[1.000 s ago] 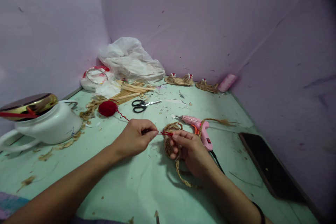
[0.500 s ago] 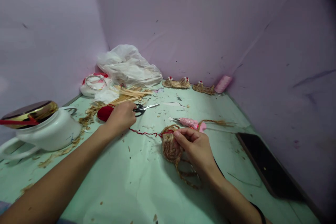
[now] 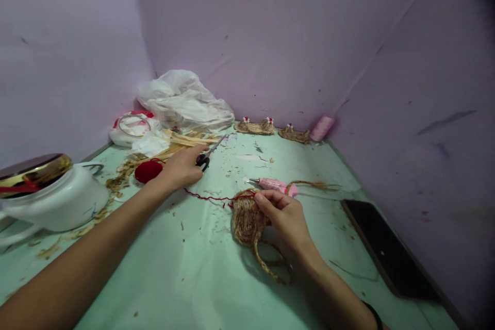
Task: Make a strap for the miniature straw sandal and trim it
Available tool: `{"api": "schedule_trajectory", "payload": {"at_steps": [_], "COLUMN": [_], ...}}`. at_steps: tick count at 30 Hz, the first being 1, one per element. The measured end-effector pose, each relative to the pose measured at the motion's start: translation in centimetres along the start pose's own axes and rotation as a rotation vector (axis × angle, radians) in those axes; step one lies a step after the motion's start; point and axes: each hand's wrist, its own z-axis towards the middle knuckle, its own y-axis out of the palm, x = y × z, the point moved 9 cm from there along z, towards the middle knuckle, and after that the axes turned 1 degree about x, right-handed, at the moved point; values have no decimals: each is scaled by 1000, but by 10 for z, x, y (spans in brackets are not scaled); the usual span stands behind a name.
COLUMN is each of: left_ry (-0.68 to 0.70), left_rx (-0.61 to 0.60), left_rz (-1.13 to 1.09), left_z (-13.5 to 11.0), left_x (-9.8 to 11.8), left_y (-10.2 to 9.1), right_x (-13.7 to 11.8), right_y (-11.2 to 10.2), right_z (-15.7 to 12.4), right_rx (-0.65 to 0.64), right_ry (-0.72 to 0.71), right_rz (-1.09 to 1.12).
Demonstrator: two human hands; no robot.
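Note:
My left hand [image 3: 184,166] is closed at the black handles of a pair of scissors [image 3: 207,157], whose blades point away and to the right. Just left of its wrist lies a ball of red yarn [image 3: 148,170]. From under that hand a red strand [image 3: 209,197] runs across to a flat oval coil of braided jute cord [image 3: 244,220]. My right hand [image 3: 284,219] pinches the red strand at the coil's upper right edge, between thumb and forefinger. A loose jute braid [image 3: 266,266] loops out below the coil.
Behind the right hand lies a pink-handled tool [image 3: 273,184] with a metal tip. A phone [image 3: 386,250] is at the right, a white pot [image 3: 77,198] at the left. Along the back are a plastic bag [image 3: 185,103], jute pieces with beads [image 3: 255,127] and a pink spool [image 3: 322,128].
The scissors have swung so that their blades point further up and away, while the left hand stays at the handles. My right hand keeps its pinch on the strand. The view has shifted slightly.

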Motion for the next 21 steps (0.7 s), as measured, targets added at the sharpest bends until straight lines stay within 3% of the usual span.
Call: {"api": "schedule_trajectory", "payload": {"at_steps": [4, 7, 8, 12, 18, 21], "left_ry": [-147, -248, -309, -435, -438, -384], "left_rx": [-255, -438, -508, -596, -626, -675], "left_rz": [-980, -1363, -1443, -1611, -1703, -1790], "left_z": [-47, -89, -102, -123, -124, -128], "left_x": [13, 36, 43, 60, 65, 72], "left_y": [17, 38, 48, 74, 93, 93], "right_x": [1, -3, -6, -13, -3, -1], "right_y": [-2, -10, -12, -17, -5, -4], "right_z": [2, 4, 4, 5, 3, 2], "right_rx": [19, 81, 101, 132, 23, 11], "right_ry": [-25, -87, -116, -187, -125, -119], "right_rz": [9, -8, -19, -42, 105, 131]}}
